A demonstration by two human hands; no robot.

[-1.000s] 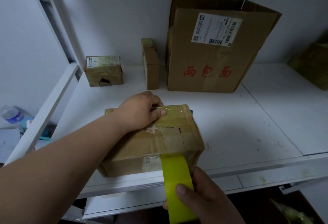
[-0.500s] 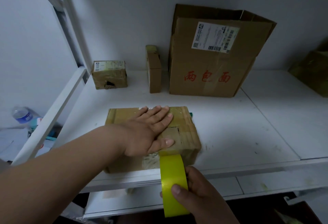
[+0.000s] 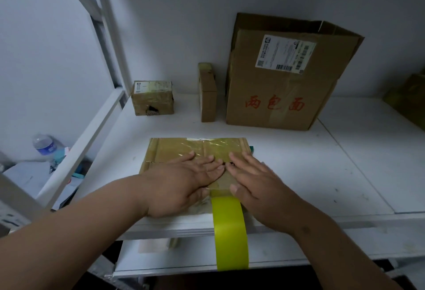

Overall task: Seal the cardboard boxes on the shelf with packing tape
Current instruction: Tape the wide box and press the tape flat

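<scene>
The flat box (image 3: 197, 151) sits at the front edge of the white shelf (image 3: 345, 174), right under both hands, with shiny tape already across its top. Going left to right from there: way off to the left, below the shelf frame, there's a water bottle (image 3: 43, 144) lying in some clutter, nothing to do with the job.

At the back left of the shelf is a small taped box (image 3: 153, 97), then a thin box (image 3: 207, 96) standing on end, then the big box (image 3: 285, 82) with red lettering and a shipping label, top flaps looking loose to me.

The left hand (image 3: 181, 184) lies flat on the box lid, fingers straight and slightly spread, pointing toward the right hand. My guess is it's pinning the box so it doesn't slide off the edge while rubbing the tape down.

Between the hands, the yellow tape roll (image 3: 231, 234) hangs off the front of the box, dangling by its own strip past the shelf lip. Nobody's holding it.

The right hand (image 3: 259, 181) is also flat, fingers straight and fairly close together, thumb by the strip's edge, presumably smoothing the seam. Next up is probably cutting the roll free.
</scene>
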